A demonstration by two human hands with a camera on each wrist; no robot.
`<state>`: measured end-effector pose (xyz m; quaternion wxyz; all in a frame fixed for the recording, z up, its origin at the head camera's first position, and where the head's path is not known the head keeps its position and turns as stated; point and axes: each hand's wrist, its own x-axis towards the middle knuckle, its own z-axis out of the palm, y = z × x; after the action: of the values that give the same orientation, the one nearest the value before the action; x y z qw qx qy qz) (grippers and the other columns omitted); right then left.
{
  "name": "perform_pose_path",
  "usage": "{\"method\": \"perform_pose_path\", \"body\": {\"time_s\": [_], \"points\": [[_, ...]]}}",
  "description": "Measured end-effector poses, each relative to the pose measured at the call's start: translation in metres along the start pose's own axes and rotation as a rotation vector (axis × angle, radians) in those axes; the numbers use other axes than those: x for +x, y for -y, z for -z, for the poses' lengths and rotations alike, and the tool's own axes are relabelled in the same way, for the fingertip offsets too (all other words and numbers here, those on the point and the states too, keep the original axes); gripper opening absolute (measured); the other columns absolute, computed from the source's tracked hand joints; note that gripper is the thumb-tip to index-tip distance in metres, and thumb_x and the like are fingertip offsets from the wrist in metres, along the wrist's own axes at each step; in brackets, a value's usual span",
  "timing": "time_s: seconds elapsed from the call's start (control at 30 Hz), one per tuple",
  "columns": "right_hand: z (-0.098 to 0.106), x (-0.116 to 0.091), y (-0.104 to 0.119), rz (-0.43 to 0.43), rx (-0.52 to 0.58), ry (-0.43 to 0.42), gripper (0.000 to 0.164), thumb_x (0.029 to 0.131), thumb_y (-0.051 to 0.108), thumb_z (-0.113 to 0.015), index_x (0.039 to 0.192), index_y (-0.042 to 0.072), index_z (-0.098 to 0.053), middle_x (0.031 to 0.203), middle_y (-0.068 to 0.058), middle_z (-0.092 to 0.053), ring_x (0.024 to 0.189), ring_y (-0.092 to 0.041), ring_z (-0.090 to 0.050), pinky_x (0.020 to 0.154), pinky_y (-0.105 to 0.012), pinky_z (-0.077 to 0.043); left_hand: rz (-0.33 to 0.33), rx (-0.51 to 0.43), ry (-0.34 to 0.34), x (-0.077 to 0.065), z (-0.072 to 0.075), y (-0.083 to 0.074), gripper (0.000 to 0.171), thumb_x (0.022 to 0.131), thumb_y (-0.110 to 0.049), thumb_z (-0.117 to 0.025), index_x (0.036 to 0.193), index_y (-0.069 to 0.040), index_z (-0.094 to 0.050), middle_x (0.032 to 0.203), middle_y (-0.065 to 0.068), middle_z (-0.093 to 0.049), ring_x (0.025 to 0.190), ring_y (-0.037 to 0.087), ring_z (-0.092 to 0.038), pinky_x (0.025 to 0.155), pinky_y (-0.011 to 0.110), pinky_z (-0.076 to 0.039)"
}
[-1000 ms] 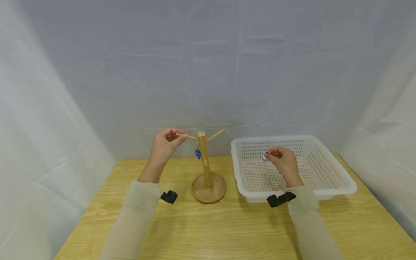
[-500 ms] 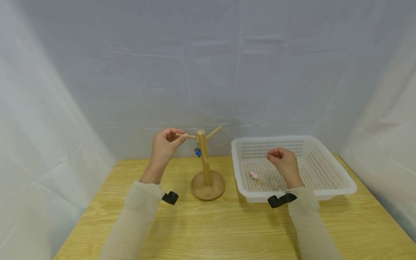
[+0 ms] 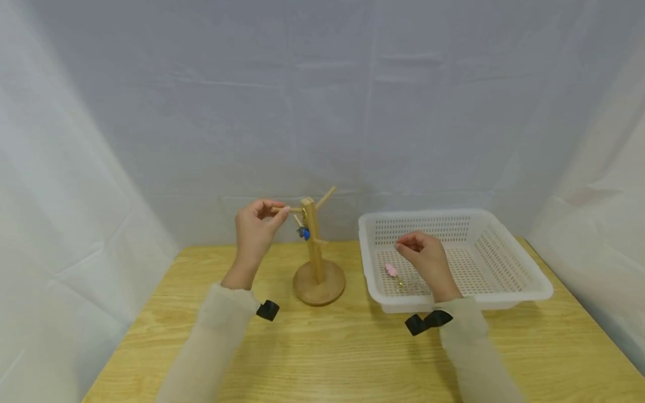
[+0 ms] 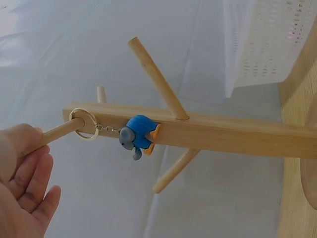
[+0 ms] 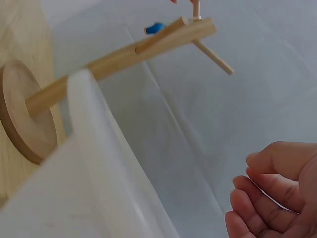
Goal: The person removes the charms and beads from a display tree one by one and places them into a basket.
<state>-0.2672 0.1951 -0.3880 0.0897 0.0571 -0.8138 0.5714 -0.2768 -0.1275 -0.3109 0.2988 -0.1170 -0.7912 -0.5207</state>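
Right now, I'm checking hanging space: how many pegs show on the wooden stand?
4: upper left peg, held by the left hand; upper right peg; lower left peg; lower right peg, as seen from the head. The post could hide others.

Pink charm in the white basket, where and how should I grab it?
Probably pinch the pink charm across its broader pink body, coming down from above. It lies low inside the white basket, whose raised walls hinder a side approach. The thin gold part beside it looks harder to grip.
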Motion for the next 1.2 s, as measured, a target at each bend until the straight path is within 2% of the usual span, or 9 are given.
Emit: {"method": "perform_pose_path", "body": {"time_s": [0.17, 0.4, 0.57, 0.63, 0.77, 0.97, 1.03, 1.13, 1.2], "points": [[-0.012, -0.005, 0.004, 0.024, 0.036, 0.017, 0.02, 0.089, 0.017, -0.066, 0.101, 0.001, -0.067, 0.094, -0.009, -0.066, 0.079, -0.017, -0.059, 0.068, -0.027, -0.05, -0.078, 0.061, -0.041, -0.002, -0.005, 0.0, 0.015, 0.084, -0.018, -0.073, 0.088, -0.004, -0.07, 0.083, 0.01, -0.069, 0.074, 0.018, -0.063, 0.072, 0.04, -0.053], [-0.029, -0.006, 0.008, 0.075, 0.084, 0.019, 0.012, 0.086, 0.008, -0.068, 0.093, -0.001, -0.068, 0.084, -0.006, -0.066, 0.069, -0.01, -0.057, 0.057, -0.021, -0.048, -0.12, 0.099, -0.06, -0.003, -0.008, -0.005, 0.015, 0.084, -0.019, -0.073, 0.087, -0.004, -0.07, 0.082, 0.009, -0.07, 0.071, 0.017, -0.062, 0.06, 0.025, -0.048], [-0.039, -0.007, 0.009, 0.112, 0.091, 0.012, 0.011, 0.084, 0.004, -0.069, 0.092, -0.003, -0.068, 0.084, -0.009, -0.067, 0.07, -0.007, -0.058, 0.062, -0.019, -0.049, -0.186, 0.168, -0.09, -0.006, -0.012, -0.005, 0.014, 0.084, -0.017, -0.072, 0.086, -0.003, -0.069, 0.079, 0.009, -0.07, 0.068, 0.018, -0.062, 0.054, 0.025, -0.046], [-0.042, -0.008, 0.009, 0.118, 0.092, 0.017, 0.011, 0.084, 0.003, -0.069, 0.092, -0.004, -0.068, 0.086, -0.01, -0.068, 0.073, -0.007, -0.059, 0.068, -0.019, -0.049, -0.218, 0.194, -0.107, -0.007, -0.014, -0.004, 0.013, 0.084, -0.015, -0.072, 0.085, -0.003, -0.069, 0.077, 0.009, -0.07, 0.067, 0.019, -0.063, 0.054, 0.028, -0.047], [-0.048, -0.013, 0.013, 0.115, 0.114, 0.041, 0.011, 0.085, 0.005, -0.069, 0.092, -0.003, -0.068, 0.087, -0.012, -0.067, 0.073, -0.009, -0.058, 0.068, -0.019, -0.049, -0.274, 0.224, -0.142, -0.009, -0.019, -0.004, 0.011, 0.083, -0.011, -0.072, 0.084, -0.001, -0.068, 0.076, 0.01, -0.07, 0.066, 0.023, -0.064, 0.057, 0.035, -0.05], [-0.059, -0.016, 0.018, 0.124, 0.124, 0.065, 0.007, 0.085, 0.002, -0.067, 0.09, -0.004, -0.067, 0.086, -0.013, -0.066, 0.073, -0.011, -0.059, 0.068, -0.021, -0.05, -0.329, 0.248, -0.181, -0.012, -0.024, -0.005, 0.01, 0.081, -0.008, -0.073, 0.082, 0.0, -0.067, 0.075, 0.011, -0.069, 0.065, 0.024, -0.064, 0.062, 0.036, -0.051], [-0.064, -0.013, 0.011, 0.142, 0.136, 0.062, 0.006, 0.084, 0.002, -0.068, 0.089, -0.002, -0.068, 0.085, -0.011, -0.067, 0.072, -0.01, -0.06, 0.067, -0.021, -0.05, -0.34, 0.248, -0.191, -0.012, -0.025, -0.005, 0.01, 0.08, -0.008, -0.073, 0.081, 0.0, -0.067, 0.075, 0.011, -0.069, 0.065, 0.024, -0.064, 0.062, 0.036, -0.051], [-0.07, -0.014, 0.012, 0.154, 0.14, 0.073, 0.005, 0.084, 0.002, -0.068, 0.088, -0.002, -0.068, 0.084, -0.011, -0.067, 0.071, -0.01, -0.06, 0.067, -0.022, -0.05, -0.368, 0.251, -0.185, -0.012, -0.024, -0.003, 0.011, 0.081, -0.009, -0.073, 0.083, 0.0, -0.067, 0.076, 0.012, -0.069, 0.065, 0.024, -0.064, 0.062, 0.037, -0.051], [-0.074, -0.015, 0.013, 0.158, 0.136, 0.084, 0.005, 0.084, 0.002, -0.069, 0.088, -0.001, -0.068, 0.083, -0.01, -0.067, 0.071, -0.01, -0.06, 0.067, -0.022, -0.051, -0.389, 0.254, -0.154, -0.012, -0.02, 0.001, 0.012, 0.081, -0.01, -0.074, 0.086, 0.0, -0.068, 0.079, 0.012, -0.07, 0.068, 0.024, -0.064, 0.064, 0.038, -0.052]]}}
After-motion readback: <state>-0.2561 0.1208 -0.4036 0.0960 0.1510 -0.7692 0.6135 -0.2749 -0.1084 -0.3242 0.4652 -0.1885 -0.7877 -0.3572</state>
